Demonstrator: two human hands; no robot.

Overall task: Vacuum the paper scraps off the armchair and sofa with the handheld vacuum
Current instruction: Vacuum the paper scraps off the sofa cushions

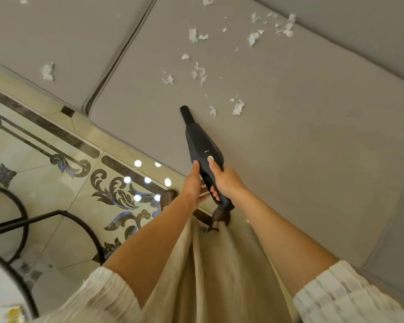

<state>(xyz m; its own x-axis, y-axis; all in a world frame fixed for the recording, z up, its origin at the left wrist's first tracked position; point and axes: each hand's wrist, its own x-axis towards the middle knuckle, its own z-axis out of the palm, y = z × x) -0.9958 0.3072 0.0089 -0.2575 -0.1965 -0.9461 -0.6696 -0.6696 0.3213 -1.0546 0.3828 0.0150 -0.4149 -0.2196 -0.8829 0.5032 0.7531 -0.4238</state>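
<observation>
A dark handheld vacuum (200,141) points up and away over the grey sofa seat cushion (289,136). My right hand (226,180) grips its handle, thumb lying by the round button. My left hand (194,185) holds the handle's left side, fingers curled under it. The nozzle tip lies on the cushion, a short way left of the nearest white paper scraps (238,107). Several more scraps (198,72) are scattered further up the cushion and toward the backrest (285,26). One scrap (47,71) lies on the neighbouring cushion at the left.
A seam (117,59) divides the two seat cushions. Patterned glossy floor tiles (56,164) run along the sofa's front edge. A black metal frame with a round white top (14,229) stands at the lower left. My beige skirt hangs against the sofa front.
</observation>
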